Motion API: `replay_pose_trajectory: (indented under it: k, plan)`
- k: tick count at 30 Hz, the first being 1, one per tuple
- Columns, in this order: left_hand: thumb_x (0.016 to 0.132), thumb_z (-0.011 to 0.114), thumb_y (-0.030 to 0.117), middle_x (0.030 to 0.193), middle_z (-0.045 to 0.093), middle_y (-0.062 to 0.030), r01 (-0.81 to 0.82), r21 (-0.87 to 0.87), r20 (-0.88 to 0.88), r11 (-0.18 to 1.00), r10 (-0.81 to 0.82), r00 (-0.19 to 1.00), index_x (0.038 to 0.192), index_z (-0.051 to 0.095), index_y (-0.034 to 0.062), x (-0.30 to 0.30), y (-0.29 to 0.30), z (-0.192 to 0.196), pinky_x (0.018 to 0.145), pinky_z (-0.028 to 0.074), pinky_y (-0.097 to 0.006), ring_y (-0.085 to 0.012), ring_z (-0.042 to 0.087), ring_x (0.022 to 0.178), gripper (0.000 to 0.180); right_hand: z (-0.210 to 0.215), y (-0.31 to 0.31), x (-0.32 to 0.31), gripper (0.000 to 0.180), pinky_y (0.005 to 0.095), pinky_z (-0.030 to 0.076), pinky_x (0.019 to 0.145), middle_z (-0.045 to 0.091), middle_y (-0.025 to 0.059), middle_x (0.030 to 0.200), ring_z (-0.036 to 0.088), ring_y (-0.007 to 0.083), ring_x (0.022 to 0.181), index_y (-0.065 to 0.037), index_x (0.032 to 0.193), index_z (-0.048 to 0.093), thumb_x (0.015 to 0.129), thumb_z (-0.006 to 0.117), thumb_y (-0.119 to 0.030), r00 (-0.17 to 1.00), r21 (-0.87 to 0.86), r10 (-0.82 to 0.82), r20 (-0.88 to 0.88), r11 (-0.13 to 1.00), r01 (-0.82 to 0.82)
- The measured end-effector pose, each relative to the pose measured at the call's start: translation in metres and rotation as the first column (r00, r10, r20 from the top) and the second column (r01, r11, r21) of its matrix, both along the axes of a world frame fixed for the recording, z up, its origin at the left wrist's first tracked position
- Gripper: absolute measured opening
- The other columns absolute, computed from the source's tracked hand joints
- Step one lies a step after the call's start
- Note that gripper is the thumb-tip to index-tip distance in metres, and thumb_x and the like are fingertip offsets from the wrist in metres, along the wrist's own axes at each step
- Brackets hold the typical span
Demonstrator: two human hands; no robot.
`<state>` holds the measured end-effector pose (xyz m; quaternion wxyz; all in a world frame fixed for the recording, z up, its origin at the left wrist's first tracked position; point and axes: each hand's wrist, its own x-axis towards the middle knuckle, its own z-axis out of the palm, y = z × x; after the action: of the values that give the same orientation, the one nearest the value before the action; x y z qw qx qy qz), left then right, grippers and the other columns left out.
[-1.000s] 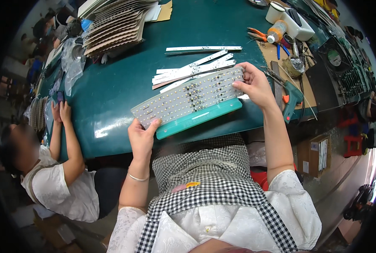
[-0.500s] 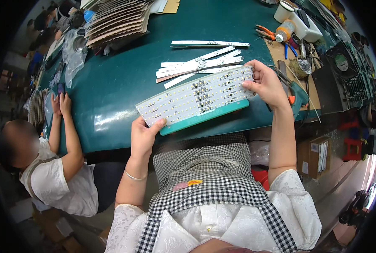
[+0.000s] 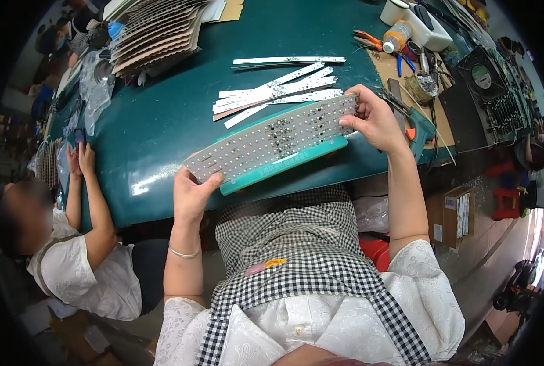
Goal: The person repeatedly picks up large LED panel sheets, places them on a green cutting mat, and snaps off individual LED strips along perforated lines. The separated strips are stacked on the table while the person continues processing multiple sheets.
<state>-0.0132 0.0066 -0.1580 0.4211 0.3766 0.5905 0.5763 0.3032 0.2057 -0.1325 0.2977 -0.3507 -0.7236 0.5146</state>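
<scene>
Between my two hands is a pale LED circuit board panel [image 3: 256,139] with rows of small yellowish LEDs and dark components across its middle and right part. My left hand [image 3: 192,192] pinches its left end, thumb on top. At the right end, my right hand [image 3: 375,119] grips the panel between thumb and fingers. Beneath the panel lies a green flat fixture [image 3: 287,163], showing along the near edge and partly along the far one. Whether the panel touches it is hidden. Just beyond are several narrow white LED strips [image 3: 272,91], loosely piled on the table.
A green table [image 3: 156,128] carries stacked cardboard dividers [image 3: 159,36] at the far left. To the right are orange-handled pliers [image 3: 367,40], a bottle [image 3: 397,36] and a glue gun [image 3: 421,131]. Another person [image 3: 82,256] sits at left holding a phone [image 3: 79,135].
The panel has tilted, so its face looks narrower and greyer, and the green fixture now shows beyond its far edge. Both hands keep their hold. The whole view has shifted slightly.
</scene>
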Motion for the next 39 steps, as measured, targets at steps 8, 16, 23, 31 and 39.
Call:
replay_pose_trajectory:
  k: [8,16,23,31,39]
  plan:
    - [0.078,0.071,-0.004,0.078,0.071,-0.006,-0.062,0.297,-0.363,0.953,0.173,0.916,0.084,0.071,-0.0008,0.016,-0.009,-0.011,0.086,0.049,-0.034,-0.0133,0.063,0.071,0.007,-0.016,-0.02,0.003,0.036,0.0258,0.054,0.071,0.063,0.0038,0.082,0.065,0.0103,0.08,-0.001,0.099,0.052,0.072,0.073,0.008,0.991,0.236,-0.105,-0.088,0.964,0.123]
    - [0.072,0.07,-0.012,0.083,0.072,-0.0103,0.093,0.563,-0.472,0.821,0.226,0.852,0.093,0.07,0.0012,0.021,-0.015,-0.022,0.074,0.056,-0.034,-0.0224,0.07,0.075,0.025,-0.039,-0.042,0.007,0.029,0.0251,0.054,0.071,0.063,0.0048,0.084,0.065,0.0115,0.08,0.002,0.088,0.054,0.068,0.069,0.018,0.952,0.377,-0.219,-0.215,0.88,0.287]
    - [0.075,0.07,-0.008,0.081,0.072,-0.0122,-0.001,0.387,-0.452,0.922,0.191,0.871,0.091,0.071,-0.0005,0.017,-0.011,-0.011,0.063,0.055,-0.027,-0.0193,0.07,0.071,0.018,-0.035,-0.031,0.002,0.028,0.0237,0.051,0.07,0.061,0.0051,0.08,0.061,0.0088,0.074,0.002,0.09,0.056,0.069,0.072,0.013,0.962,0.428,-0.192,-0.197,0.866,0.26]
    - [0.075,0.063,-0.012,0.09,0.072,-0.0152,0.112,0.576,-0.552,0.81,0.285,0.783,0.092,0.071,-0.0009,0.012,-0.001,-0.028,0.076,0.057,-0.034,-0.0271,0.071,0.083,0.022,-0.046,-0.026,-0.002,0.017,0.0306,0.056,0.077,0.072,0.0139,0.086,0.071,0.0234,0.085,0.002,0.087,0.058,0.075,0.064,0.013,0.963,0.544,-0.085,-0.256,0.811,0.216]
    - [0.083,0.057,-0.013,0.094,0.07,-0.0151,-0.159,0.473,-0.048,0.867,0.206,0.977,0.098,0.068,-0.0047,0.004,-0.002,-0.024,0.083,0.056,-0.039,-0.0272,0.069,0.087,0.02,-0.028,-0.023,-0.002,0.03,0.0238,0.051,0.071,0.066,0.0021,0.075,0.06,0.0101,0.071,-0.001,0.102,0.064,0.074,0.071,0.006,0.963,-0.103,-0.245,-0.112,0.967,0.234]
